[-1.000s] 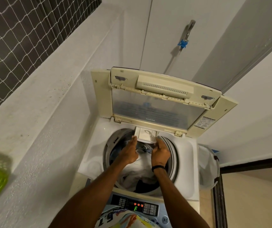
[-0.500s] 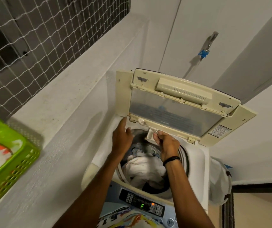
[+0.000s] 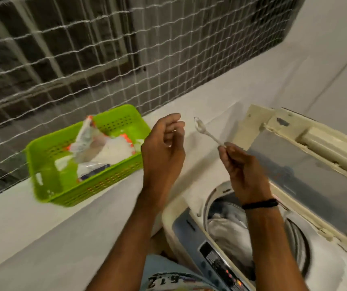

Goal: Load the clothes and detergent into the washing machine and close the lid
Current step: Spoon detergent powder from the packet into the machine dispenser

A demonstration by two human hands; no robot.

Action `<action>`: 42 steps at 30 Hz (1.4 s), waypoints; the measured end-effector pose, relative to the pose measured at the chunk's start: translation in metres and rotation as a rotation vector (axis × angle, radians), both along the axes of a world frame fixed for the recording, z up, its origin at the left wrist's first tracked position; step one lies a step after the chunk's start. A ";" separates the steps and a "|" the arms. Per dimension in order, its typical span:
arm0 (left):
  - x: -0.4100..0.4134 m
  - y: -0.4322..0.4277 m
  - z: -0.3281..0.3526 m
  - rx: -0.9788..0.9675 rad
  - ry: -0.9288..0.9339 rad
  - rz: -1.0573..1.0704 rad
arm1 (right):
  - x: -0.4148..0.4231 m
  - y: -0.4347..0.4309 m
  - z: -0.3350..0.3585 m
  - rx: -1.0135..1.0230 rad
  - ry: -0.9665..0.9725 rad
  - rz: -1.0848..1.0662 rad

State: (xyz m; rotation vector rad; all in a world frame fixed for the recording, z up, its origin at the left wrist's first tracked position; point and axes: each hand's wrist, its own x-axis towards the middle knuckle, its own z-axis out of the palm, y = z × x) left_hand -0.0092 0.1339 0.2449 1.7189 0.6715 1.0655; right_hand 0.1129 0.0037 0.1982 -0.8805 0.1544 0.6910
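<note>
My right hand (image 3: pixel 243 171) pinches the handle of a small clear plastic spoon (image 3: pixel 205 131), its bowl pointing up and left over the ledge. My left hand (image 3: pixel 164 150) hovers beside it with fingers loosely curled, holding nothing. A green basket (image 3: pixel 48 181) on the white ledge holds an open detergent bag (image 3: pixel 103 150) with white powder. The washing machine (image 3: pixel 181 225) at the lower right has its lid (image 3: pixel 315 162) raised. White and grey clothes (image 3: pixel 229 232) lie in the drum.
A wire mesh and netting (image 3: pixel 84 59) cover the opening behind the ledge (image 3: pixel 42 238). The machine's control panel (image 3: pixel 221 265) faces me at the bottom. White walls close in at the upper right.
The view has swung left from the drum to the ledge. Both hands have left the drum opening; my right hand now holds the spoon up and my left hand hovers near the basket.
</note>
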 end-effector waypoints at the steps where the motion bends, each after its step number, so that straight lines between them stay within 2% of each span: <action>1: -0.014 0.005 0.008 -0.017 -0.042 0.029 | -0.005 0.010 0.010 0.001 -0.038 0.053; 5: -0.071 0.031 0.030 -0.065 -0.188 0.209 | -0.025 0.053 0.043 -0.079 -0.345 0.253; 7: -0.098 0.049 0.031 -0.047 -0.172 0.319 | -0.034 0.079 0.052 -0.163 -0.565 0.340; 9: -0.122 0.067 0.027 0.005 -0.036 0.405 | -0.038 0.105 0.054 -0.271 -0.798 0.403; 11: -0.143 0.082 0.018 0.077 0.202 0.443 | -0.042 0.131 0.050 -0.387 -1.050 0.435; 13: -0.156 0.091 0.013 0.078 0.410 0.385 | -0.046 0.155 0.047 -0.569 -1.347 0.432; 15: -0.162 0.093 0.011 0.090 0.570 0.320 | -0.052 0.171 0.049 -0.731 -1.520 0.475; 19: -0.158 0.088 0.012 0.078 0.896 0.210 | -0.057 0.194 0.048 -0.843 -1.483 0.516; 22: -0.153 0.090 0.011 -0.044 1.010 0.155 | -0.056 0.203 0.045 -0.868 -1.431 0.502; 26: -0.149 0.095 0.007 -0.149 0.993 0.165 | -0.064 0.207 0.047 -0.874 -1.358 0.503; 30: -0.147 0.095 0.005 -0.155 0.989 0.180 | -0.075 0.212 0.045 -0.933 -1.282 0.531; 36: -0.148 0.096 0.007 -0.230 0.858 0.165 | -0.078 0.227 0.038 -0.836 -1.108 0.618; 42: -0.150 0.097 0.012 -0.285 0.722 0.196 | -0.083 0.240 0.032 -0.736 -0.799 0.793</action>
